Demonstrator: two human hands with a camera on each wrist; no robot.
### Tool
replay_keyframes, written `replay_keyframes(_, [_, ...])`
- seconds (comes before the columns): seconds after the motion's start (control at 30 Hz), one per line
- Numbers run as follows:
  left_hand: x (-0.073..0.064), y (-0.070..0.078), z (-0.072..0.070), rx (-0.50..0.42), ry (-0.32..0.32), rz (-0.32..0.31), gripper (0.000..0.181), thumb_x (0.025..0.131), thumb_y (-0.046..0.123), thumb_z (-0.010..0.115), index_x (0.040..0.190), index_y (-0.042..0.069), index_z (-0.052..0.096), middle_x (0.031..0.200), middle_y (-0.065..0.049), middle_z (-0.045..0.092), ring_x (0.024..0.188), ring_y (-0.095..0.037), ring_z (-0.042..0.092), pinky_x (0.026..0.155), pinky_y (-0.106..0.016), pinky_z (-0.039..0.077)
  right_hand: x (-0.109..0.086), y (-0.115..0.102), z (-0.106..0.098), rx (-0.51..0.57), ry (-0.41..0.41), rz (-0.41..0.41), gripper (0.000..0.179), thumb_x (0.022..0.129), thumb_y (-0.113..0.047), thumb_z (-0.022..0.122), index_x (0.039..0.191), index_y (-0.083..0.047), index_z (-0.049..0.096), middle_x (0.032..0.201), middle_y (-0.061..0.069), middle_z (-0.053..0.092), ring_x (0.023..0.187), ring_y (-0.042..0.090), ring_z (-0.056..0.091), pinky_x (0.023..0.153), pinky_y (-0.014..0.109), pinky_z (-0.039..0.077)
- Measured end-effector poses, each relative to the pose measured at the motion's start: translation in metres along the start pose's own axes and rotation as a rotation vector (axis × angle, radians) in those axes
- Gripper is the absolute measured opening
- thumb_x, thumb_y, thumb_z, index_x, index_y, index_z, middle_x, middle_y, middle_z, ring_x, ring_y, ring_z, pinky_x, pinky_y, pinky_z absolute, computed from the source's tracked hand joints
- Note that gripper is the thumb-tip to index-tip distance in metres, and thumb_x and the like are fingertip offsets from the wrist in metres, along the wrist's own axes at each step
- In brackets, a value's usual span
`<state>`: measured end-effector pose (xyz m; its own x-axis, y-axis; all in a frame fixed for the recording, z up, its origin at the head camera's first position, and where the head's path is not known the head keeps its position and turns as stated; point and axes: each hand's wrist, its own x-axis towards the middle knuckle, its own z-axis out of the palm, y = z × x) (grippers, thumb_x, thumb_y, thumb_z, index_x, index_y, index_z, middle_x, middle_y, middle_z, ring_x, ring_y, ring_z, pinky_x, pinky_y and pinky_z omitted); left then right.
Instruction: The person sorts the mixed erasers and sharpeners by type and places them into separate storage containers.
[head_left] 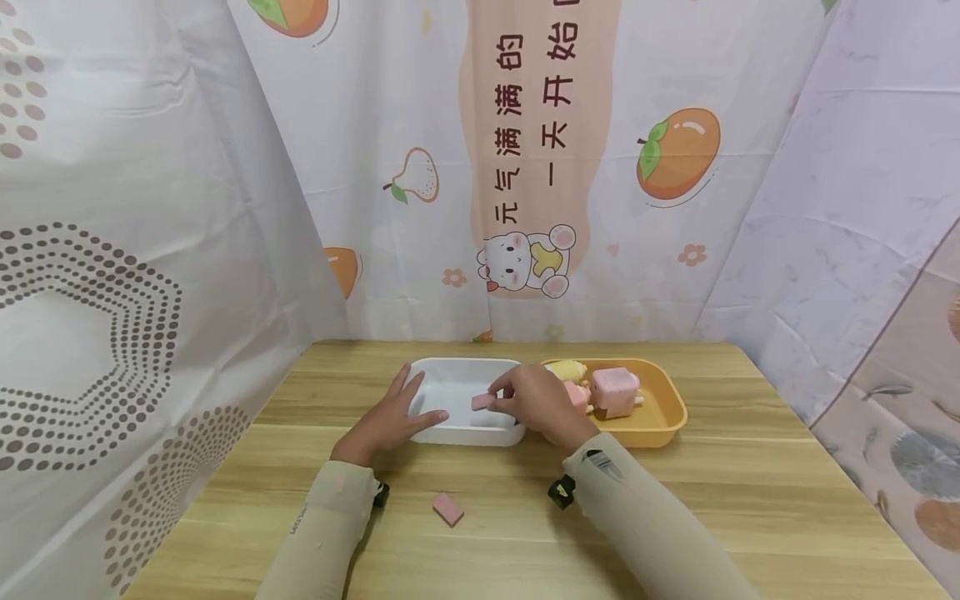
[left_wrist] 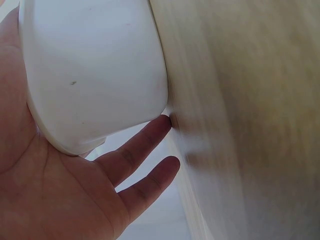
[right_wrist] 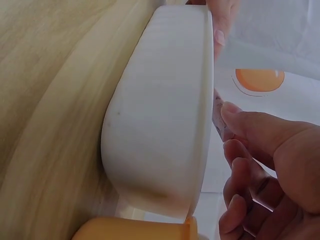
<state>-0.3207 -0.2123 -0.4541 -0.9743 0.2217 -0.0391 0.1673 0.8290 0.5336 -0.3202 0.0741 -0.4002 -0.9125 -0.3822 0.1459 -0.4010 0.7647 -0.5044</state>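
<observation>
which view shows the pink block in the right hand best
The head view, where the pink block stands out against the white tray. The right wrist view shows only part of it, narrow and dark; the left wrist view none.

Room at six o'clock, sides blocked
Around the white tray (head_left: 472, 436), the left hand (head_left: 392, 418) bars nine, the right hand (head_left: 542, 400) and orange tray (head_left: 651, 437) three; a curtain (head_left: 412, 300) hangs at twelve; a loose pink block (head_left: 448, 509) lies at six.
</observation>
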Motion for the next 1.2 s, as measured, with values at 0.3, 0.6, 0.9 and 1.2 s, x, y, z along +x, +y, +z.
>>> replay_keyframes(0.3, [-0.0007, 0.0009, -0.0010, -0.005, -0.003, 0.004, 0.110, 0.086, 0.081, 0.059, 0.168, 0.020, 0.016, 0.175, -0.006, -0.009, 0.159, -0.040, 0.017, 0.119, -0.068, 0.029, 0.0039, 0.0037, -0.0013, 0.003, -0.007, 0.020, 0.032, 0.084, -0.053, 0.081, 0.101, -0.026, 0.085, 0.074, -0.007, 0.066, 0.074, 0.017, 0.056, 0.063, 0.030, 0.046])
replay_keyframes(0.6, [-0.0011, 0.0007, -0.0008, -0.007, 0.005, 0.013, 0.110, 0.087, 0.080, 0.059, 0.168, 0.019, 0.016, 0.175, -0.007, -0.009, 0.159, -0.040, 0.018, 0.119, -0.067, 0.030, 0.0037, 0.0029, -0.0029, -0.040, 0.010, -0.017, 0.032, 0.085, -0.050, 0.081, 0.102, -0.023, 0.085, 0.074, -0.010, 0.067, 0.072, 0.014, 0.057, 0.063, 0.029, 0.047])
replay_keyframes(0.9, [-0.0020, 0.0014, -0.0006, -0.002, 0.002, 0.007, 0.110, 0.087, 0.080, 0.059, 0.168, 0.019, 0.017, 0.175, -0.006, -0.009, 0.158, -0.042, 0.019, 0.118, -0.067, 0.030, 0.0045, 0.0015, -0.0045, -0.040, -0.003, 0.000, 0.026, 0.087, -0.035, 0.085, 0.106, -0.018, 0.084, 0.079, -0.009, 0.068, 0.076, 0.013, 0.059, 0.063, 0.027, 0.050])
replay_keyframes(1.2, [-0.0022, 0.0019, -0.0004, -0.001, 0.009, 0.006, 0.109, 0.087, 0.080, 0.059, 0.168, 0.020, 0.017, 0.176, -0.007, -0.009, 0.158, -0.042, 0.019, 0.118, -0.067, 0.030, 0.0051, 0.0016, -0.0036, -0.037, -0.002, 0.007, 0.021, 0.089, -0.033, 0.083, 0.103, -0.017, 0.083, 0.082, -0.008, 0.069, 0.077, 0.013, 0.060, 0.065, 0.028, 0.050])
